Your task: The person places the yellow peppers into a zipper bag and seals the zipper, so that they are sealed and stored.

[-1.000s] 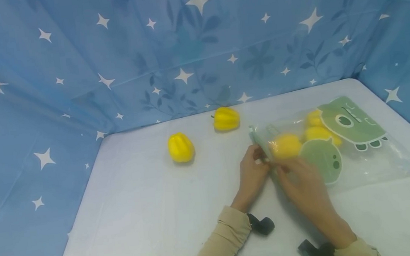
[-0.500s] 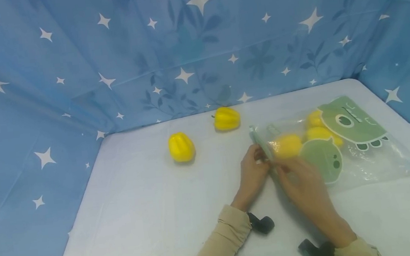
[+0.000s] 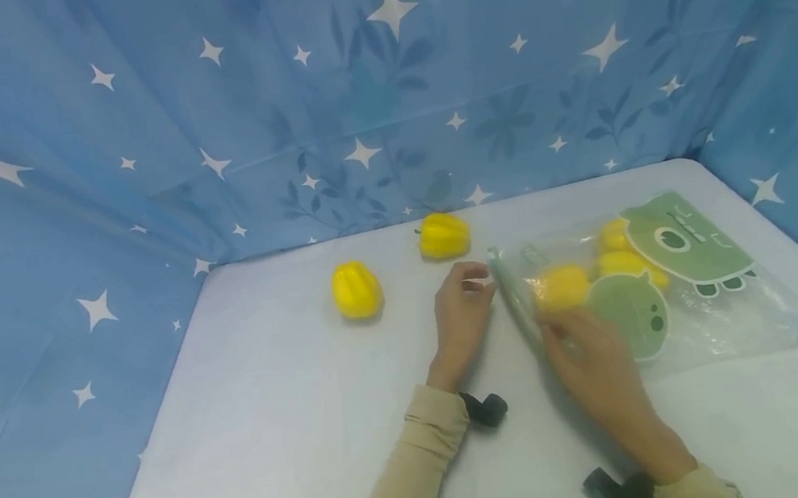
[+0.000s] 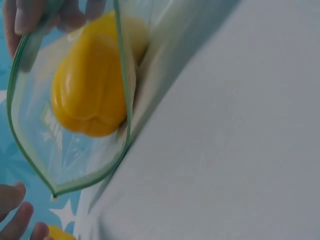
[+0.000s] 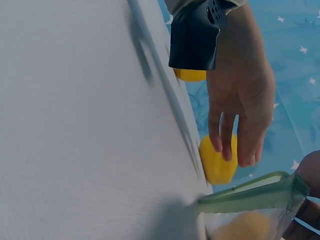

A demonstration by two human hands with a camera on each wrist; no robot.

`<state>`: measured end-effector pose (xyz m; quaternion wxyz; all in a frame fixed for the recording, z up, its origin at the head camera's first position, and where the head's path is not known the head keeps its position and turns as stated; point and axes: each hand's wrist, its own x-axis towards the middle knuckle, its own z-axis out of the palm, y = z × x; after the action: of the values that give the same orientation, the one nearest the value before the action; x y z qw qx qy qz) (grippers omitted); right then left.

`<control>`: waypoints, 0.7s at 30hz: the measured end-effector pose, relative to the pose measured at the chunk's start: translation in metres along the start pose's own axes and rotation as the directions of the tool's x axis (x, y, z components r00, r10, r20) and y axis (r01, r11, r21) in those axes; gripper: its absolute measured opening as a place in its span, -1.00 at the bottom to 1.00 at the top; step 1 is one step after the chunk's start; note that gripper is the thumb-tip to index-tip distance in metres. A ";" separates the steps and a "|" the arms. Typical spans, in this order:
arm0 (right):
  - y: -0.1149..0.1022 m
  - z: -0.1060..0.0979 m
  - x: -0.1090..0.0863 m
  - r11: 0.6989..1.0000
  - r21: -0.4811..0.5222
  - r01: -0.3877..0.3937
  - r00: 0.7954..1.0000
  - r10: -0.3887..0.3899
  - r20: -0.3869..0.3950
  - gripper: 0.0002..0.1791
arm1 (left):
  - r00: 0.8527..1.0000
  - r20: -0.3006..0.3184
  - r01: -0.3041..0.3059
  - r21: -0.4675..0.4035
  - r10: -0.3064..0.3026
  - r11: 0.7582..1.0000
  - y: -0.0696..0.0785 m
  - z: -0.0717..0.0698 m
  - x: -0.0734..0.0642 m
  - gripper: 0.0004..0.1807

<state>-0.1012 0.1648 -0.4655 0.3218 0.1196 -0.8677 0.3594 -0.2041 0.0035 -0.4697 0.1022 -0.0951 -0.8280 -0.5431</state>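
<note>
A clear zip bag with green cartoon prints lies on the right side of the table, yellow bell peppers inside it. My right hand pinches the green-edged rim of its mouth. In the left wrist view that mouth gapes, and a bell pepper shows just within. My left hand, apart from the rim and just left of it, holds nothing; its fingers are loosely bent. Two more yellow items, a bell pepper and a stemmed bell pepper, rest on the table beyond my left hand.
A white-covered table carries everything. Blue star-patterned curtain hangs along its back and both sides. Each wrist wears a black camera mount, such as the left mount.
My left hand has let go of the bag's rim and moved left and slightly away from me. The right hand keeps its hold on the bag. The head view has tilted slightly.
</note>
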 end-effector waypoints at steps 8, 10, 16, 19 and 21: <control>0.000 -0.002 -0.001 1.000 -0.015 -0.015 1.000 0.015 0.015 -0.82 | 0.993 -0.003 -0.114 0.274 0.119 0.955 0.008 -0.012 0.018 -0.62; 0.001 -0.002 -0.001 1.000 -0.019 -0.017 1.000 0.017 0.012 -0.83 | 0.987 0.023 -0.157 0.384 0.160 0.910 0.009 -0.013 0.023 -0.60; -0.001 -0.003 -0.001 1.000 -0.006 -0.010 1.000 0.010 -0.001 -0.82 | 0.960 0.075 -0.247 0.686 0.271 0.685 0.011 -0.018 0.038 -0.51; -0.001 -0.003 -0.001 1.000 0.009 0.018 1.000 -0.018 -0.016 -0.80 | 0.953 0.091 -0.251 0.767 0.288 0.590 0.010 -0.020 0.045 -0.50; 0.000 -0.003 0.000 0.999 0.014 0.033 0.999 -0.033 -0.025 -0.80 | 0.953 0.103 -0.248 0.802 0.283 0.543 0.009 -0.021 0.050 -0.48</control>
<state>-0.0996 0.1666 -0.4637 0.3377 0.1317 -0.8589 0.3619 -0.2480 -0.0097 -0.4404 0.2312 -0.1520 -0.9569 -0.0881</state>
